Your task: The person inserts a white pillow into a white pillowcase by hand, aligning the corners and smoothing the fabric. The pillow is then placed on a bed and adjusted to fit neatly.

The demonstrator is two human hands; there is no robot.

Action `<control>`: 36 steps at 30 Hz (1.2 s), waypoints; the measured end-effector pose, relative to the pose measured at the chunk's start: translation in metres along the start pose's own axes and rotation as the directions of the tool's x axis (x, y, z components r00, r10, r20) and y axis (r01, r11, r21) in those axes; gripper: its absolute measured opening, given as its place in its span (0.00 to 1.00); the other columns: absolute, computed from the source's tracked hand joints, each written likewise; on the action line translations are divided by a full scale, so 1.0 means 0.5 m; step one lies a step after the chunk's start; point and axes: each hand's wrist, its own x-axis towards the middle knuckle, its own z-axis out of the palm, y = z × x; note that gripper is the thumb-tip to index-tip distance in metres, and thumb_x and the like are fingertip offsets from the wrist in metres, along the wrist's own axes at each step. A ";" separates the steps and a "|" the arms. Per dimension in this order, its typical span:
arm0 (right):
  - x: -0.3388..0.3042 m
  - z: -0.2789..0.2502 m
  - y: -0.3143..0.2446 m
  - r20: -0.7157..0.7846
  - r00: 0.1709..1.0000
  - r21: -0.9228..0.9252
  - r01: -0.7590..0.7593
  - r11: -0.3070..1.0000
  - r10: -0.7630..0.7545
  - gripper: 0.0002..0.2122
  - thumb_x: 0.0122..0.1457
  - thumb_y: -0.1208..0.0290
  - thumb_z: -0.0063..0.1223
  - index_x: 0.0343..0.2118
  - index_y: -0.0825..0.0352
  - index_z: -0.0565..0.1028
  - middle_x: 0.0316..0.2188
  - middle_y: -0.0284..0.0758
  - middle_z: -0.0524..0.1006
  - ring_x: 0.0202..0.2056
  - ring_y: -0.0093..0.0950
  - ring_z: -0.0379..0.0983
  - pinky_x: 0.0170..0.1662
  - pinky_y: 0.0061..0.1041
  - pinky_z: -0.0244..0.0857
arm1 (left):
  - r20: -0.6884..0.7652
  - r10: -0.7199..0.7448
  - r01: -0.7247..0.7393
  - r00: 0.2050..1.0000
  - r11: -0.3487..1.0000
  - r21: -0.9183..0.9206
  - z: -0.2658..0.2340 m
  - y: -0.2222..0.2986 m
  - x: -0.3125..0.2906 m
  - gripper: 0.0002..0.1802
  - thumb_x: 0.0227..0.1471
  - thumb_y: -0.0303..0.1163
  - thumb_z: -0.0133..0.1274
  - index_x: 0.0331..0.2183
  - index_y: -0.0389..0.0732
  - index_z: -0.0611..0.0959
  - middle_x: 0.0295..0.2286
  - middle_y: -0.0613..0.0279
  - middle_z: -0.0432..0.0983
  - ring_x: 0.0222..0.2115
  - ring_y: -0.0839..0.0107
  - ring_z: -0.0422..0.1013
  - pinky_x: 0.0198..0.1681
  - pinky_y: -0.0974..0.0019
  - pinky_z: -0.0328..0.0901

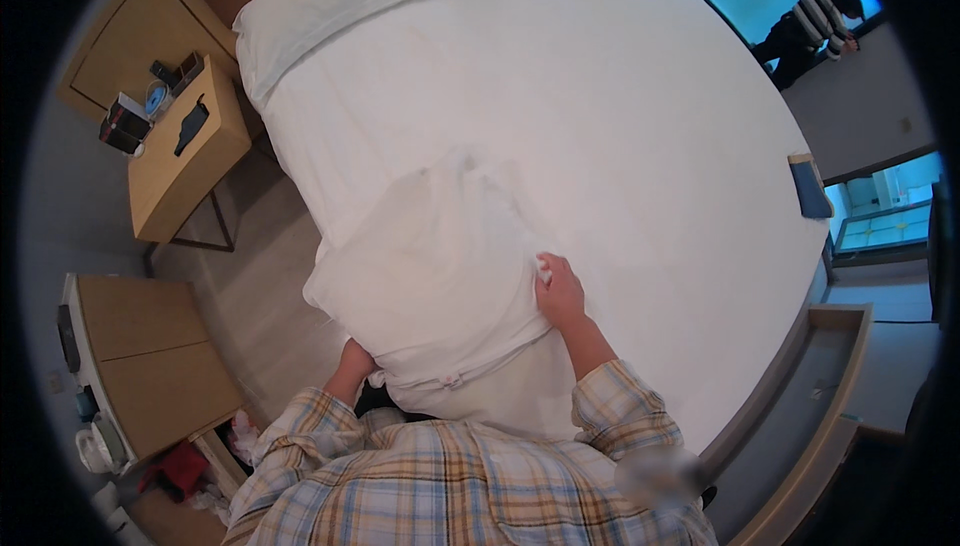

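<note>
A rumpled white pillow [430,266], its case loose and creased, lies in front of me on the near part of the bed. My right hand [562,293] is closed on its right edge, fingers curled into the cloth. At the near left corner my left hand [352,362] grips the bunched fabric, with its fingers partly hidden by the cloth. Under the pillow spreads the white sheet [660,166] of the bed. A second white pillow [340,16] rests at the far left, by the headboard.
Left of the bed stands a wooden desk [190,171] with small items on it. A cabinet [150,346] is at the lower left. On the bed's right edge sits a blue and beige object [810,186]. A person in a striped top [815,21] bends by the far right window.
</note>
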 end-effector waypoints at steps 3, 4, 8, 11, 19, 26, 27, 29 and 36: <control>0.020 -0.003 -0.037 -0.002 0.899 -0.073 0.436 0.897 -0.437 0.06 0.48 0.73 0.49 0.31 0.58 0.74 0.36 0.31 0.74 0.41 0.32 0.70 0.45 0.34 0.61 | -0.087 -0.185 0.153 0.979 0.945 -0.288 -0.006 0.026 0.008 0.34 0.41 0.41 0.60 0.49 0.38 0.72 0.48 0.50 0.70 0.47 0.56 0.67 0.49 0.62 0.62; 0.028 -0.004 -0.047 0.036 0.808 -0.129 0.587 0.799 -0.588 0.07 0.47 0.74 0.49 0.31 0.58 0.75 0.36 0.30 0.74 0.42 0.30 0.69 0.46 0.33 0.59 | -0.119 -0.132 0.109 0.984 0.977 -0.182 -0.008 0.034 0.008 0.33 0.44 0.40 0.57 0.51 0.36 0.70 0.48 0.48 0.69 0.48 0.55 0.67 0.50 0.62 0.62; 0.051 -0.007 -0.073 0.247 0.739 -0.159 0.669 0.726 -0.627 0.11 0.49 0.77 0.52 0.36 0.58 0.76 0.40 0.27 0.73 0.43 0.27 0.67 0.50 0.31 0.55 | -0.294 -0.554 0.326 0.779 0.758 -0.564 -0.021 0.072 -0.005 0.34 0.44 0.34 0.58 0.52 0.36 0.65 0.48 0.48 0.65 0.48 0.53 0.63 0.51 0.57 0.60; 0.059 -0.009 -0.084 0.220 0.739 -0.140 0.670 0.730 -0.636 0.12 0.48 0.76 0.51 0.36 0.57 0.76 0.41 0.27 0.73 0.44 0.28 0.67 0.50 0.31 0.55 | -0.698 -0.027 0.008 0.716 0.999 -0.031 -0.064 0.124 -0.036 0.35 0.40 0.31 0.59 0.51 0.37 0.65 0.44 0.50 0.63 0.47 0.53 0.60 0.51 0.53 0.58; 0.089 0.019 -0.138 0.018 0.696 -0.307 0.687 0.658 -0.718 0.12 0.46 0.78 0.47 0.35 0.59 0.75 0.40 0.31 0.74 0.41 0.30 0.68 0.47 0.33 0.57 | -0.480 0.090 -0.050 0.873 0.994 0.095 -0.128 0.254 0.006 0.22 0.36 0.27 0.59 0.39 0.38 0.74 0.42 0.50 0.65 0.45 0.53 0.62 0.51 0.56 0.57; 0.103 0.028 -0.127 0.177 0.661 -0.124 0.750 0.650 -0.729 0.07 0.46 0.77 0.47 0.29 0.61 0.73 0.32 0.31 0.73 0.40 0.32 0.69 0.44 0.33 0.58 | -0.566 0.136 -0.124 0.813 0.990 0.059 -0.134 0.251 0.021 0.11 0.39 0.26 0.58 0.30 0.40 0.76 0.40 0.53 0.66 0.41 0.52 0.63 0.46 0.55 0.59; 0.101 0.024 -0.122 0.224 0.693 -0.103 0.716 0.690 -0.685 0.07 0.46 0.77 0.47 0.30 0.61 0.73 0.32 0.32 0.73 0.40 0.32 0.69 0.44 0.33 0.58 | -0.593 0.150 -0.133 0.791 0.988 0.073 -0.135 0.253 0.025 0.10 0.39 0.26 0.58 0.29 0.40 0.76 0.38 0.54 0.67 0.40 0.53 0.63 0.45 0.55 0.59; 0.095 0.020 -0.118 0.276 0.727 -0.084 0.670 0.738 -0.628 0.07 0.46 0.77 0.47 0.30 0.61 0.73 0.32 0.32 0.74 0.40 0.32 0.69 0.44 0.33 0.58 | -0.651 0.167 -0.145 0.741 0.986 0.087 -0.138 0.258 0.035 0.08 0.39 0.25 0.57 0.27 0.40 0.75 0.36 0.54 0.68 0.38 0.53 0.64 0.43 0.55 0.60; 0.083 0.016 -0.144 0.326 0.694 -0.226 0.716 0.660 -0.642 0.06 0.46 0.78 0.48 0.28 0.62 0.72 0.32 0.33 0.73 0.39 0.33 0.68 0.43 0.32 0.59 | -0.346 -0.023 0.048 0.938 0.997 0.064 -0.159 0.257 0.051 0.09 0.39 0.26 0.58 0.27 0.39 0.75 0.30 0.56 0.71 0.34 0.55 0.66 0.39 0.56 0.62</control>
